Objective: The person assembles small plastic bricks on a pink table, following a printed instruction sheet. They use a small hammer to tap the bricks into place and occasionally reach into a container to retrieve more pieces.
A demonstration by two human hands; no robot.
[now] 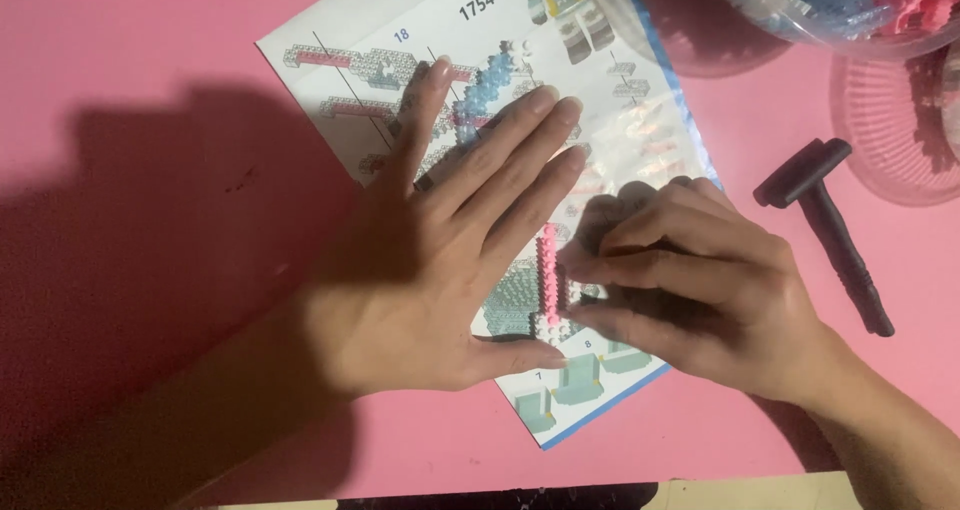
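2 hands are on this one, and what matters is how the little brick strip sits between them. The pink and white strip of tiny bricks (549,282) lies on the instruction sheet (420,20), long axis running roughly top to bottom in the head view, so it sits crosswise to both sets of fingers.

The left hand (450,260) is spread flat, palm down, fingers apart, pressing on the sheet with its fingertips just left of the strip. It isn't gripping anything.

The right hand (690,290) comes in from the other side, fingers curled together, tips touching the strip's right edge. I can't tell if it's properly pinched. A dark hammer-shaped tool (825,225) lies well apart on the pink table (150,50).
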